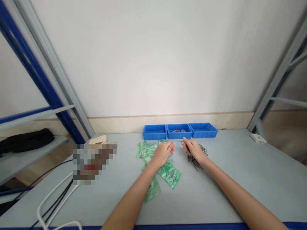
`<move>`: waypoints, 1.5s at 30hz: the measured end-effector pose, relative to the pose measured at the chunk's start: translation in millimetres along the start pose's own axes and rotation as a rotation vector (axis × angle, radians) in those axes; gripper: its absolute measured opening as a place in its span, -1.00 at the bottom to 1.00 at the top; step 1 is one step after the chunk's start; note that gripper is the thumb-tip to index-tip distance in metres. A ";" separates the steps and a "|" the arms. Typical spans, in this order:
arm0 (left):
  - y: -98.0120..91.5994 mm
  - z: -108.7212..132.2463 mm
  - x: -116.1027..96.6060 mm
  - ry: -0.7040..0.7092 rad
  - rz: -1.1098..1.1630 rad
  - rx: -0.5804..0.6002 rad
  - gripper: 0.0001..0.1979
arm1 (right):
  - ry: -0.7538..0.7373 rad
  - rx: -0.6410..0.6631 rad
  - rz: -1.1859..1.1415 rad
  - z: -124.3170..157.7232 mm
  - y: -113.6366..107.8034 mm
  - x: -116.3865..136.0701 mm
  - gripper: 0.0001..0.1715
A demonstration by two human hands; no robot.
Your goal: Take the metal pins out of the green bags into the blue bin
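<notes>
My left hand (163, 152) is above a heap of green-tinted clear plastic bags (170, 175), its fingers curled together. Whether anything small sits in that pinch is hidden. Thumb and fingertips of my right hand (193, 150) are closed on a thin metal pin-like piece (179, 141), which points left toward my other hand. Under and beside the right hand lies a pile of thin dark metal pieces (195, 163), too small to name by kind. Small metal parts show through the plastic of some bags.
Three blue bins stand in a row behind my hands: a left bin (154, 135), a middle bin (179, 134) with several thin metal pieces, and a right bin (203, 132). White cables (51, 191) lie at left near a pixelated area. A white object (258, 138) sits far right.
</notes>
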State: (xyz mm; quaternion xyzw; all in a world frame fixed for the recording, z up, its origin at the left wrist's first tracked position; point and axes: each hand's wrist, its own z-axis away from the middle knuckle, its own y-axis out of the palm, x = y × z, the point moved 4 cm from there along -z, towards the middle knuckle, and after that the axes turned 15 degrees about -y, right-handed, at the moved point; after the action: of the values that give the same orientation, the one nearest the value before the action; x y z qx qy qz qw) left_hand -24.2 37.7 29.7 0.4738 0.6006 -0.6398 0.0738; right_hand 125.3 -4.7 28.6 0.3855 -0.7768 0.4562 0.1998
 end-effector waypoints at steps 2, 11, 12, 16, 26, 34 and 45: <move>-2.7 -2.4 3.8 -0.023 0.020 -0.013 -0.52 | 0.125 -0.024 -0.012 -27.0 -6.3 -10.3 -0.28; -5.8 -4.5 13.0 -0.062 0.030 -0.015 -0.47 | 0.227 0.037 0.241 -60.6 -39.4 -41.5 -0.42; -5.4 -4.6 12.4 -0.059 0.025 -0.012 -0.47 | 0.218 0.050 0.292 -49.2 -38.9 -43.6 -0.52; -2.6 -3.8 7.7 -0.029 -0.009 0.006 -0.49 | 0.042 0.173 0.576 -13.3 -28.4 -43.7 -0.74; 0.2 -0.9 5.5 0.010 -0.112 -0.006 -0.52 | 0.026 0.282 0.724 -11.3 -8.9 -35.5 -0.88; 2.1 0.3 2.6 0.032 -0.172 0.008 -0.58 | -0.056 0.308 0.749 -7.4 1.4 -25.6 -0.85; -1.2 1.2 1.1 0.133 -0.265 -0.145 -0.75 | -0.301 0.263 0.667 -8.6 8.2 -5.7 -0.86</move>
State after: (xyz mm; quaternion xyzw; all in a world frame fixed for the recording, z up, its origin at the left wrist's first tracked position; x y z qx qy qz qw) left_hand -26.2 37.6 29.5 0.4252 0.7061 -0.5660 -0.0172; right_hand 122.2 7.5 24.5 0.1966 -0.8151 0.5300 -0.1270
